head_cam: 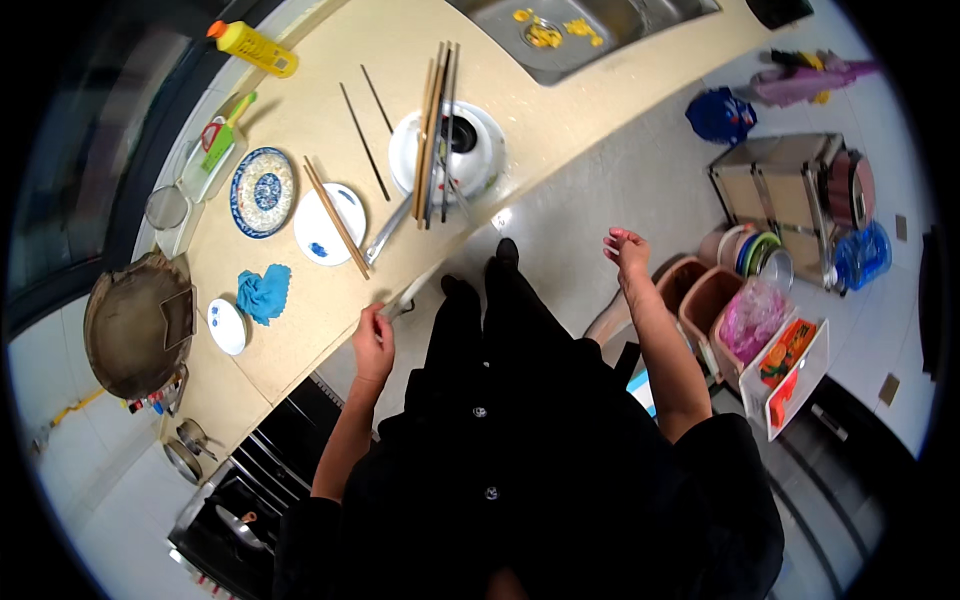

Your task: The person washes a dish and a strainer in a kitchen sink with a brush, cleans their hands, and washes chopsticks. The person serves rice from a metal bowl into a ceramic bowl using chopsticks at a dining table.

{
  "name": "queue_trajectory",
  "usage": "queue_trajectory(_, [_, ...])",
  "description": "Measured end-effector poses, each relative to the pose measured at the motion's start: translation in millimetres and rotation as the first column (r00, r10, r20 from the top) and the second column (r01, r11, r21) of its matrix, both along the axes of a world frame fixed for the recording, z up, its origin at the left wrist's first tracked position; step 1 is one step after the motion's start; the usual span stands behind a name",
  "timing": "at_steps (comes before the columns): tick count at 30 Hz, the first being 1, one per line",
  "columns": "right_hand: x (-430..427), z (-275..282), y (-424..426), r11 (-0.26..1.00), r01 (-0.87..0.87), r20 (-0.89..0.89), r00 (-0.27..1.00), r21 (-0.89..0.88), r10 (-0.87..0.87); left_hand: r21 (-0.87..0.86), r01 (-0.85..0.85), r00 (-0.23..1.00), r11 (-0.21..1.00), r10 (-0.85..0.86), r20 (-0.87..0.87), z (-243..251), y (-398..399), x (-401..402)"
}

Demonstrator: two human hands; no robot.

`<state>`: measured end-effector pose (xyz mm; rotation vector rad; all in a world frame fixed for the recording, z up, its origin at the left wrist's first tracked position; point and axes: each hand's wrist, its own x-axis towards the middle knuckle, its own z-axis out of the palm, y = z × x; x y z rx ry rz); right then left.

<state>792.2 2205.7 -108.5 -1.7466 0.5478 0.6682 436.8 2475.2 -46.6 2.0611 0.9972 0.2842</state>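
Observation:
My left hand (373, 345) is at the counter's front edge, fingers curled on the end of a pale thin-edged object (414, 289). I see that object nearly edge-on and cannot tell what it is; a small black part shows beneath it. My right hand (628, 251) hangs over the floor, fingers apart, holding nothing. On the counter ahead, several chopsticks (426, 150) lie across stacked white dishes (403, 154). A metal utensil handle (390, 231) sticks out from the stack. Nearer my left hand, a pair of wooden chopsticks (334, 214) rests across a white plate (307, 225).
A blue-patterned plate (262, 193), a blue cloth (264, 292), a small white bowl (226, 327) and a yellow bottle (256, 49) occupy the counter. Yellow scraps lie in the steel sink (517, 56). Open plastic bins (701, 300) stand to my right, a gas stove (225, 499) at lower left.

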Motion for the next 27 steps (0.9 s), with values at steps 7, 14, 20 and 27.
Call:
queue_trajectory(7, [-67,-6,-66,0.986,0.165,0.027,0.986,0.006,-0.165,0.008,0.419,0.908,0.908,-0.419,0.005,-17,-11,10])
queue_trajectory(14, [-183,-27,-124,0.954,0.292,-0.022,0.956,-0.063,-0.294,-0.062,0.594,0.802,0.802,-0.596,-0.033,-34,-10,-29])
queue_trajectory(20, [-275,-81,-181,0.925,0.303,-0.238,0.904,-0.228,-0.354,-0.147,0.603,0.789,0.784,-0.614,-0.038,-77,-20,-86])
queue_trajectory(27, [-355,-160,-249,0.891,-0.305,-0.434,0.890,-0.335,0.141,-0.252,0.583,0.754,0.772,-0.630,-0.186,-127,-66,-123])
